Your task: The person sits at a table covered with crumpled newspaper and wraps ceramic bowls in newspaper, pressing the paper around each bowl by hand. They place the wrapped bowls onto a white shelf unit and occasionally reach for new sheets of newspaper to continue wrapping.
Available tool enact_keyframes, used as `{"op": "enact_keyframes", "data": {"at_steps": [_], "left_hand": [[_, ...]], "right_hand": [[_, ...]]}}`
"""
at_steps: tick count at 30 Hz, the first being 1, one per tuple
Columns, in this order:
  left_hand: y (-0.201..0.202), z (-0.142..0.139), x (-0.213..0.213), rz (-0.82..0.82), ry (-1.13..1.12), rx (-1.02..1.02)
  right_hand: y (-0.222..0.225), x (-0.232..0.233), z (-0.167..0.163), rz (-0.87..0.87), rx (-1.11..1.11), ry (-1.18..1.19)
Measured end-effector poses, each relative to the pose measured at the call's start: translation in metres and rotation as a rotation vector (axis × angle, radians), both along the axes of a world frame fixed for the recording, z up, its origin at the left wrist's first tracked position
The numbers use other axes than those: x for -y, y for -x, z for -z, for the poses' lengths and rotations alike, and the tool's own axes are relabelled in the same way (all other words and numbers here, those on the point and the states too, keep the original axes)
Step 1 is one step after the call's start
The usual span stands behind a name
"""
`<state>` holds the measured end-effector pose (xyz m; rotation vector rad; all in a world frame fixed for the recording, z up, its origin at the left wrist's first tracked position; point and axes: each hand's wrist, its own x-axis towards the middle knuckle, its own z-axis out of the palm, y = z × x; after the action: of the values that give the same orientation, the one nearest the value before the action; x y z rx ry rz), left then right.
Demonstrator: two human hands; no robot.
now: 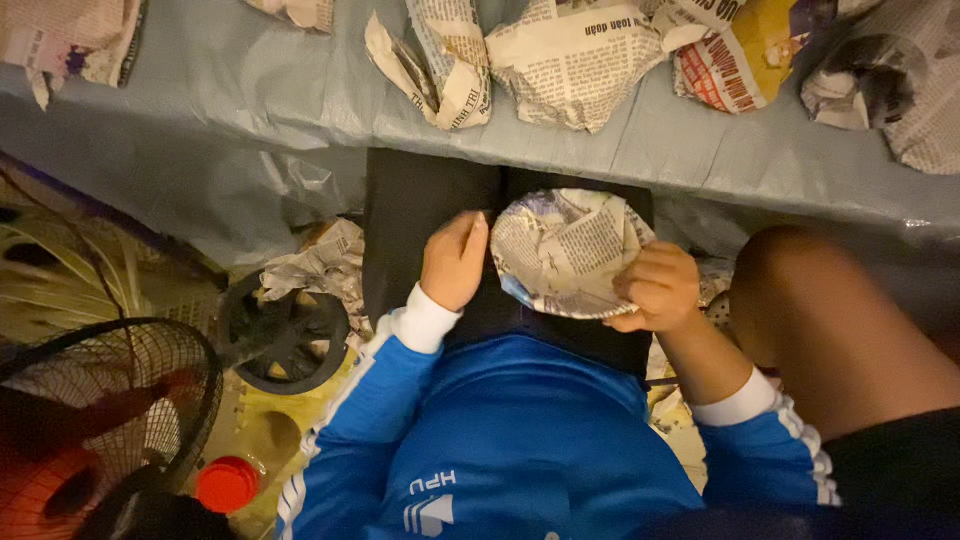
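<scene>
We note the paper bowl (566,252) lies between our hands, left hand (453,262) curled at its left edge, right hand (659,289) pinching its right rim.

We've got the newspaper bowl (565,255) sitting in our lap, left hand (453,262) touching its left edge and right hand (658,288) gripping the right rim. Just ahead is the worktop (250,90), with a row of newspaper bundles (575,60) along it. Down left on the floor: a fan (95,410), with a bottle cap (227,484) beside it.
</scene>
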<state>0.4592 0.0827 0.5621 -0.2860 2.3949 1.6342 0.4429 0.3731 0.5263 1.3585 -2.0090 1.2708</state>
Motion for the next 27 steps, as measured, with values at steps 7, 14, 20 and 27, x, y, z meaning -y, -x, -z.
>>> {"op": "enact_keyframes", "data": {"at_steps": [7,14,20,27], "left_hand": [[0.018,-0.004,-0.024,0.405,-0.469,-0.593],[-0.016,0.033,-0.057,-0.044,-0.557,-0.343],[-0.009,0.009,-0.062,-0.504,-1.123,0.168],[0.005,-0.030,-0.066,-0.473,-1.624,0.161]], "right_hand": [[-0.033,0.004,0.017,0.045,0.303,0.445],[-0.063,0.004,0.042,0.747,0.825,0.543],[-0.042,0.002,0.034,0.506,1.331,1.057],[-0.048,0.071,-0.003,0.331,1.350,1.115]]}}
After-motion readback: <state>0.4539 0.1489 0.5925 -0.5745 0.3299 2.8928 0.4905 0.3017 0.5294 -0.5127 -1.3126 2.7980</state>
